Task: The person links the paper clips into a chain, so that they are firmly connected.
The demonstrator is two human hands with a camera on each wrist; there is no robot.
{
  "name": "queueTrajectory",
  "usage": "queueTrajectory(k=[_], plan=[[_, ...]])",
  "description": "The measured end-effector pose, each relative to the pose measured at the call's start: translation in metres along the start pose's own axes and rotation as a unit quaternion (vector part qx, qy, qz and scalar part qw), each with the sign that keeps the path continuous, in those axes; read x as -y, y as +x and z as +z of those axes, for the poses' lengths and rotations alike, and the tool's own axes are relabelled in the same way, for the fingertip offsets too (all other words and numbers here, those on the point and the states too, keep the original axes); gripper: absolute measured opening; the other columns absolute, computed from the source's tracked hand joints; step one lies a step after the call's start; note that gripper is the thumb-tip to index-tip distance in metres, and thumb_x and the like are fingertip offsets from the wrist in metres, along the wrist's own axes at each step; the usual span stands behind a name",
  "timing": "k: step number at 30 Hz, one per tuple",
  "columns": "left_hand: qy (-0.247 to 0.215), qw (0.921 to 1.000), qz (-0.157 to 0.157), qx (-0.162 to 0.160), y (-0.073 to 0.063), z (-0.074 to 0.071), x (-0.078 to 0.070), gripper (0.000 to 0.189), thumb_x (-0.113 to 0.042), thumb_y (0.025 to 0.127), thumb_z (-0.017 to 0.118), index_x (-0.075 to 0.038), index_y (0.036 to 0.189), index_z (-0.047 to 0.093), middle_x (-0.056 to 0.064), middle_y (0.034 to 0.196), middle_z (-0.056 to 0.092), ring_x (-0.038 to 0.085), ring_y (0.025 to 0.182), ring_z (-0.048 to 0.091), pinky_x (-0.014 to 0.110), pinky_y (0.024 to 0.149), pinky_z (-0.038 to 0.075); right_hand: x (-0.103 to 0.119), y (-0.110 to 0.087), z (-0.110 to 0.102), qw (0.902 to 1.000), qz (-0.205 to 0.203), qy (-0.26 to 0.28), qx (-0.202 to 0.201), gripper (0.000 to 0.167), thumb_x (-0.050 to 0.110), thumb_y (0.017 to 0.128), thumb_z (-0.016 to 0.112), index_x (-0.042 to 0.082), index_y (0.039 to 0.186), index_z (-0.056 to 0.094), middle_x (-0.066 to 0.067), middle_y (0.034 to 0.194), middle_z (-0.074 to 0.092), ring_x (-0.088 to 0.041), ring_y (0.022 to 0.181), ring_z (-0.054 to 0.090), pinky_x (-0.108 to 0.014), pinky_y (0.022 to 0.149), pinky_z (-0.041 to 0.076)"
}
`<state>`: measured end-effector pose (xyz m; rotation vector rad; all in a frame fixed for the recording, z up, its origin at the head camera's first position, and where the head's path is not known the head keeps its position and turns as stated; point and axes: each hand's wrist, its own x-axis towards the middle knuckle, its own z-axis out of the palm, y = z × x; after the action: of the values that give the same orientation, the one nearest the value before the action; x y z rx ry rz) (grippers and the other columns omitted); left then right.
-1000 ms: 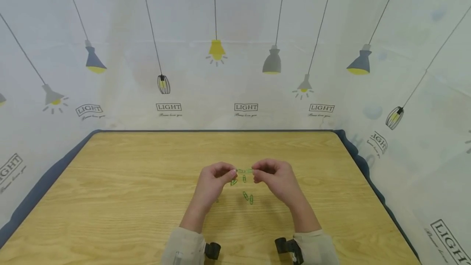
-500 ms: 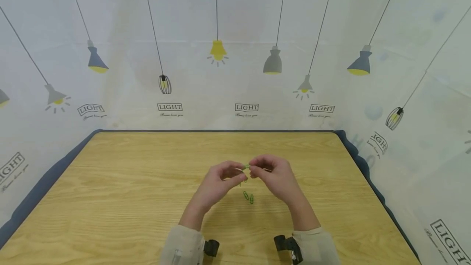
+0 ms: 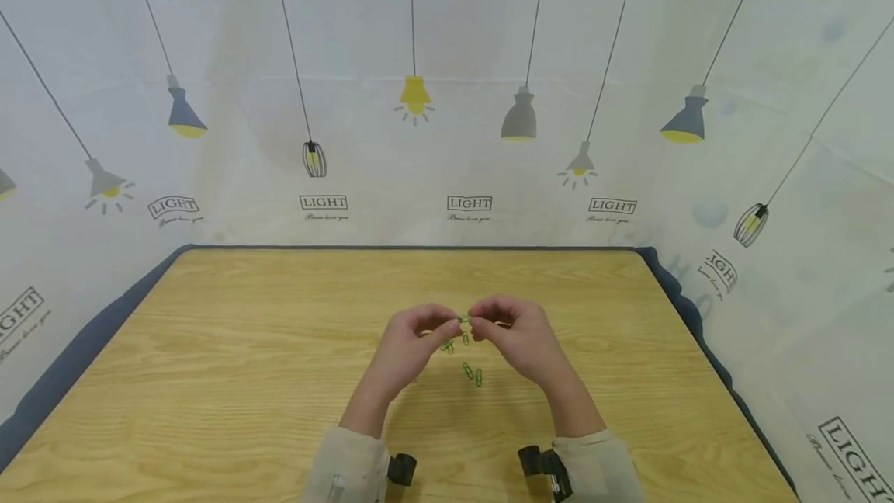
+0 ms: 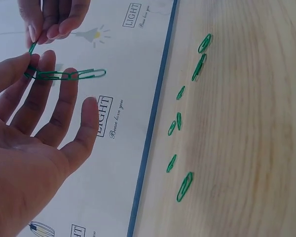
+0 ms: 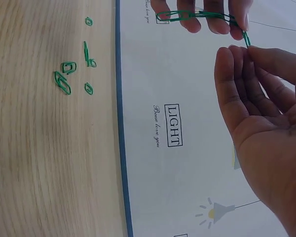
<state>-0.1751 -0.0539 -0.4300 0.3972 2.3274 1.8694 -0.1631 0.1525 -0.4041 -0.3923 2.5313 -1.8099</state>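
Note:
My left hand (image 3: 410,344) pinches a short chain of linked green paper clips (image 4: 69,75) between thumb and forefinger, and the chain dangles past its other fingers. Facing it, my right hand (image 3: 520,336) pinches the outer end of one green paper clip (image 5: 246,38). That clip spans the small gap between the two sets of fingertips and meets the chain at the left hand's fingertips. Both hands are raised above the table. How the clip and chain join is hidden by the left fingertips.
Several loose green paper clips lie on the wooden table (image 3: 265,379) under and in front of the hands, among them one clip (image 4: 185,186) and another clip (image 5: 62,83). A white wall covering (image 3: 377,154) printed with lamps stands behind the table's far edge.
Both hands first came closer together, bringing the clip and chain to meet. Since half a second ago, the left fingers have closed from a looser spread into a pinch.

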Motion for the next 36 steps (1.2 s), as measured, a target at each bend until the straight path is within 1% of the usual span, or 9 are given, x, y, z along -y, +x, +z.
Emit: queueTrajectory(k=[4,9,13,17,20,24,29,33,36], plan=[[-0.004,1.0000,-0.002,-0.002,0.000,-0.001,0.003,0.020,-0.027,0.105,0.069,-0.013,0.117,0.077,0.012,0.119,0.078,0.019,0.109,0.073,0.049,0.105,0.057,-0.001,0.001,-0.001,0.9999,0.014,-0.008,0.006,0.012,0.009,0.101,0.071,0.001,0.110,0.074,-0.016,0.105,0.076,-0.017,0.090,0.073,-0.029,0.084,0.061],[-0.004,0.9999,-0.008,-0.013,-0.002,-0.002,0.004,0.019,-0.026,0.105,0.069,-0.013,0.116,0.078,0.008,0.115,0.079,0.020,0.109,0.073,0.050,0.101,0.058,-0.009,0.004,-0.002,0.9971,0.063,-0.024,0.035,0.017,0.014,0.102,0.071,0.004,0.114,0.076,-0.012,0.104,0.077,-0.018,0.092,0.073,-0.039,0.088,0.062],[-0.003,0.9997,-0.016,-0.016,-0.002,-0.003,0.003,0.019,-0.027,0.105,0.069,-0.014,0.117,0.078,0.009,0.117,0.079,0.018,0.109,0.073,0.047,0.100,0.058,-0.023,0.006,-0.002,0.9897,0.109,-0.051,0.078,0.024,0.017,0.102,0.072,0.004,0.122,0.074,-0.009,0.106,0.075,-0.021,0.094,0.072,-0.047,0.090,0.063],[-0.006,0.9997,-0.018,-0.016,-0.001,-0.004,0.003,0.020,-0.026,0.105,0.069,-0.013,0.118,0.077,0.010,0.118,0.078,0.018,0.109,0.074,0.047,0.101,0.057,-0.036,0.007,-0.001,0.9826,0.131,-0.082,0.103,0.032,0.014,0.097,0.078,0.002,0.126,0.072,-0.013,0.107,0.071,-0.021,0.089,0.066,-0.043,0.079,0.062],[-0.005,0.9997,-0.020,-0.017,-0.001,-0.004,0.003,0.020,-0.026,0.105,0.069,-0.013,0.118,0.077,0.007,0.116,0.079,0.018,0.109,0.074,0.047,0.101,0.057,-0.043,0.005,0.001,0.9755,0.157,-0.096,0.120,0.037,0.012,0.092,0.082,0.005,0.127,0.072,-0.013,0.107,0.068,-0.021,0.082,0.064,-0.038,0.071,0.057],[-0.005,0.9996,-0.019,-0.019,-0.002,-0.005,0.003,0.018,-0.025,0.105,0.069,-0.015,0.117,0.077,0.003,0.112,0.079,0.017,0.107,0.074,0.045,0.099,0.057,-0.046,0.004,0.003,0.9657,0.187,-0.112,0.141,0.039,0.011,0.091,0.084,0.008,0.127,0.071,-0.010,0.103,0.066,-0.022,0.075,0.062,-0.035,0.067,0.053],[-0.007,0.9995,-0.018,-0.023,-0.003,-0.005,0.002,0.017,-0.024,0.105,0.070,-0.014,0.116,0.078,0.002,0.111,0.079,0.018,0.107,0.075,0.045,0.099,0.058,-0.047,0.002,0.004,0.9624,0.193,-0.131,0.140,0.038,0.008,0.089,0.084,0.007,0.124,0.070,-0.009,0.096,0.063,-0.020,0.073,0.060,-0.034,0.067,0.053],[-0.011,0.9994,-0.022,-0.023,-0.003,-0.006,0.003,0.018,-0.023,0.105,0.070,-0.012,0.117,0.077,0.003,0.111,0.079,0.019,0.107,0.075,0.046,0.101,0.058,-0.047,0.002,0.005,0.9604,0.197,-0.153,0.124,0.032,0.009,0.089,0.085,0.007,0.118,0.072,-0.008,0.098,0.066,-0.019,0.076,0.062,-0.033,0.069,0.054],[-0.016,0.9994,-0.023,-0.019,-0.003,-0.006,0.003,0.018,-0.023,0.105,0.070,-0.011,0.117,0.077,0.006,0.112,0.079,0.027,0.111,0.075,0.047,0.101,0.057,-0.048,0.002,0.007,0.9584,0.200,-0.169,0.113,0.026,0.008,0.088,0.086,0.006,0.110,0.073,-0.008,0.097,0.068,-0.019,0.077,0.063,-0.032,0.069,0.055]])
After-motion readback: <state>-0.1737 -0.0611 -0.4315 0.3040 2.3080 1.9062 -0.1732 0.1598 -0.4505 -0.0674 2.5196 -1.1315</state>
